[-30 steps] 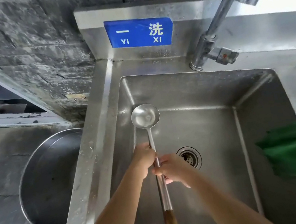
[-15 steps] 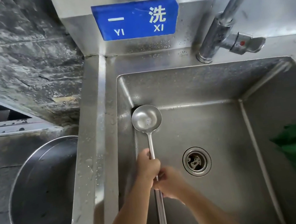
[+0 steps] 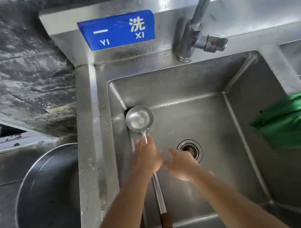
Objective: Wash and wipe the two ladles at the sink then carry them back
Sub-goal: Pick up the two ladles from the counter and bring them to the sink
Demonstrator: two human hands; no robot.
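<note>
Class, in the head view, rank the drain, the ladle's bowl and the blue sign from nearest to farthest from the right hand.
1. Drain, just beyond the right hand.
2. Ladle bowl, far-left corner of the sink.
3. Blue sign, up on the backsplash.

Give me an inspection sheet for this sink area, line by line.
Surface: steel sink, droplets on rim, drain strainer in place.
Job's things: one ladle, bowl up in the sink's far left corner; second ladle not seen.
Clutter: green cloth draped on the sink divider.
Grips: left hand over the ladle shaft, right hand beside it, blurred; hold unclear.
Cables: nothing seen.
Surroundings: faucet, no water seen running; blue sign; round metal bowl at left.
</note>
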